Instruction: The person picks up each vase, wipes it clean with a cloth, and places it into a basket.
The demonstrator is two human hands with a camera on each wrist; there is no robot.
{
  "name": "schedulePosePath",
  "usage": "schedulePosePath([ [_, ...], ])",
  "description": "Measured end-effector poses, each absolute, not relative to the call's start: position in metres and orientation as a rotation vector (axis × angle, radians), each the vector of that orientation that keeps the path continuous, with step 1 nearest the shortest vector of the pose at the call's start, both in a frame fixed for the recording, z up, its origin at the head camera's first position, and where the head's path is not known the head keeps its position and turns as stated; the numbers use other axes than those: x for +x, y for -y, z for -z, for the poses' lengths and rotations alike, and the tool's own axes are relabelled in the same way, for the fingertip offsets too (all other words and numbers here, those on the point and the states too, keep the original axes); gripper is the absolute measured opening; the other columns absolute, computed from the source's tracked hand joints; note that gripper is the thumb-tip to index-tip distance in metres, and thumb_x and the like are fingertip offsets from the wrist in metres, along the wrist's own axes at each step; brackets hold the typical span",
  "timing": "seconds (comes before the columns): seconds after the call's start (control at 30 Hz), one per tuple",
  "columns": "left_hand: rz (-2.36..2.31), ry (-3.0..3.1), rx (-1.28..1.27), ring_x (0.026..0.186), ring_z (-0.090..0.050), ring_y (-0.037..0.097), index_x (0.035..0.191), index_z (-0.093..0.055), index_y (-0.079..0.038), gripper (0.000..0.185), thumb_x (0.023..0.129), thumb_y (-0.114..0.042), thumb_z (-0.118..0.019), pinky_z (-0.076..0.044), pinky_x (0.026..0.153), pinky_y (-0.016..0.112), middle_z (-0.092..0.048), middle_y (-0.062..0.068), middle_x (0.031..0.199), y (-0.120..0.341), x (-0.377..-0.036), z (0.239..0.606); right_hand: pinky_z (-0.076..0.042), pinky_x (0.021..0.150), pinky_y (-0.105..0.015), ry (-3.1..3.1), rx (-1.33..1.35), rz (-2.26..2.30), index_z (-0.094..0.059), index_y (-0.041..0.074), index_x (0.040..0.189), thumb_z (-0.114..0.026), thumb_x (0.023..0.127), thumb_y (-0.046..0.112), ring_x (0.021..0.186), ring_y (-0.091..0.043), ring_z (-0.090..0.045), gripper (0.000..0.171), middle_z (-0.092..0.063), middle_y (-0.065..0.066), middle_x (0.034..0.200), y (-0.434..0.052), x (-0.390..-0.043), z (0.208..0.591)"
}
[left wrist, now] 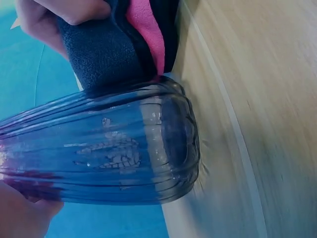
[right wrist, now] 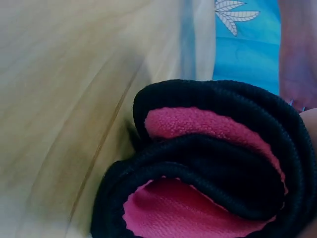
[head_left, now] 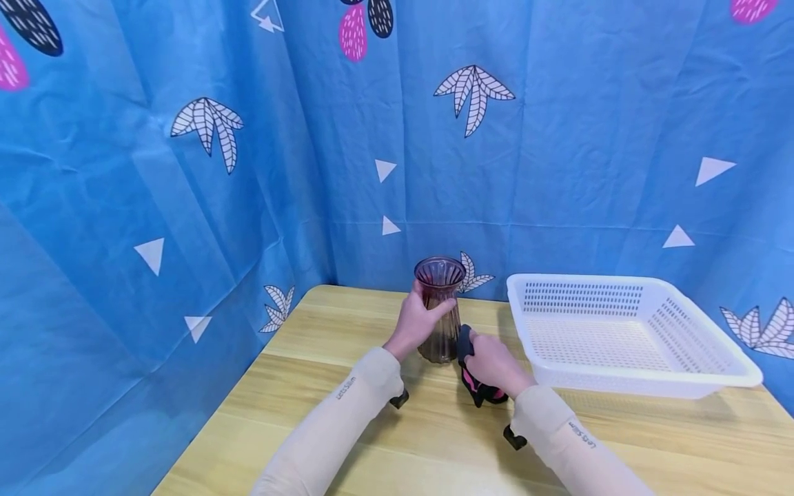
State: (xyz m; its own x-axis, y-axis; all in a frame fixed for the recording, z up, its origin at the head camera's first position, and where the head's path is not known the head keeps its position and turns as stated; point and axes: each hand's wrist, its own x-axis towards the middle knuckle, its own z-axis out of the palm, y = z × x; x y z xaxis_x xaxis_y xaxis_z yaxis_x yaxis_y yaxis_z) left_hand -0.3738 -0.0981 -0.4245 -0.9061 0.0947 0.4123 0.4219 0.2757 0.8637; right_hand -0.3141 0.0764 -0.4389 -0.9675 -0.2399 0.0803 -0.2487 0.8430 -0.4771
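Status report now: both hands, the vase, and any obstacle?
Left hand grips ribbed glass vase, upright on table. Right hand holds black-pink cloth against vase base. White basket to the right, apart.

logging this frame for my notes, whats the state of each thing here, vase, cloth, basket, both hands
vase: upright on the table, nothing visible inside, gripped by the left hand
cloth: black and pink, folded, pressed against the vase's lower side
basket: white, upright on the table, empty, untouched
left hand: fingers curled round the vase
right hand: grips the cloth
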Motion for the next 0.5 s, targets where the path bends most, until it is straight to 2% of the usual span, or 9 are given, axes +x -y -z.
schedulePosePath([
  [0.1,1.649,2.268,-0.417,0.125,-0.055,0.018,0.136,-0.048,-0.016,0.071,0.082,-0.049,-0.080,-0.044,0.109,0.041,-0.053,0.002,0.132,0.099,-0.375,0.425,-0.055,0.075,-0.043,3.004,0.387,-0.785,-0.054,-0.008,0.138,-0.065,0.090,0.009,0.082,-0.026,-0.065,0.053,-0.070,-0.024,0.110,-0.075,-0.311,0.438],
  [0.2,1.601,2.268,-0.375,0.124,-0.051,0.020,0.129,-0.053,-0.013,0.070,0.078,-0.050,-0.083,-0.043,0.109,0.042,-0.046,0.002,0.127,0.101,-0.375,0.423,-0.054,0.074,-0.042,3.030,0.360,-0.808,-0.047,-0.007,0.145,-0.063,0.092,0.011,0.084,-0.028,-0.065,0.059,-0.064,-0.030,0.126,-0.076,-0.307,0.434],
  [0.3,1.510,2.304,-0.373,0.121,-0.051,0.021,0.126,-0.057,-0.013,0.066,0.078,-0.050,-0.083,-0.043,0.108,0.044,-0.050,0.002,0.123,0.102,-0.373,0.419,-0.052,0.069,-0.039,3.038,0.318,-0.846,-0.043,-0.004,0.149,-0.062,0.094,0.013,0.081,-0.027,-0.065,0.061,-0.060,-0.031,0.133,-0.077,-0.302,0.429],
  [0.5,1.416,2.353,-0.349,0.113,-0.057,0.020,0.128,-0.055,-0.013,0.065,0.079,-0.045,-0.084,-0.048,0.100,0.045,-0.060,0.002,0.118,0.103,-0.369,0.414,-0.046,0.054,-0.034,2.944,0.287,-0.890,-0.038,0.002,0.154,-0.060,0.095,0.015,0.059,-0.023,-0.058,0.064,-0.069,-0.027,0.110,-0.076,-0.297,0.411],
])
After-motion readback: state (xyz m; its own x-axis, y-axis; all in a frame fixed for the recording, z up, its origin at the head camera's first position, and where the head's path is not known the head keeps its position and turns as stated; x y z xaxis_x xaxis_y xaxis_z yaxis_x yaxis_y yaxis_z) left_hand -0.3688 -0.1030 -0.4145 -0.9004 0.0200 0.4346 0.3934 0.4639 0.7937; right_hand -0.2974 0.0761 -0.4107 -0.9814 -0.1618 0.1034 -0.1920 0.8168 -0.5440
